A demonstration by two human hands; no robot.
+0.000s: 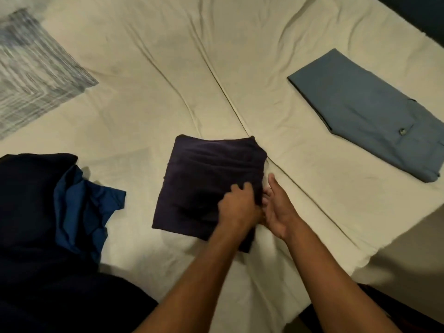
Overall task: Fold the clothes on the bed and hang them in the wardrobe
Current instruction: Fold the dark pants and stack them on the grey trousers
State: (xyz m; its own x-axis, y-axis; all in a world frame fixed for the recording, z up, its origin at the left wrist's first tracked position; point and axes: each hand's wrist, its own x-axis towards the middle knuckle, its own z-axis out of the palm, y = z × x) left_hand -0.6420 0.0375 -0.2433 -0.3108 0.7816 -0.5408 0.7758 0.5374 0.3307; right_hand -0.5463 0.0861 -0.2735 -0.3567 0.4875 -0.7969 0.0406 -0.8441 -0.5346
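Observation:
A dark navy garment (pixel 204 179), folded into a rough square, lies in the middle of the cream bed (pixel 168 92). My left hand (pixel 237 207) rests on its near right part, fingers curled into the cloth. My right hand (pixel 278 207) is at the garment's right edge, fingers tucked against or under the fold. A folded grey-blue pair of trousers (pixel 367 114) lies flat at the right. Unfolded clothes sit at the left: a dark pile (pixel 28 212) with a bright blue garment (pixel 81 207) crumpled on it.
A grey-and-white streaked cloth or pillow (pixel 31 68) lies at the far left. The bed's corner and edge run along the lower right, with floor (pixel 408 248) beyond. The wardrobe is not in view.

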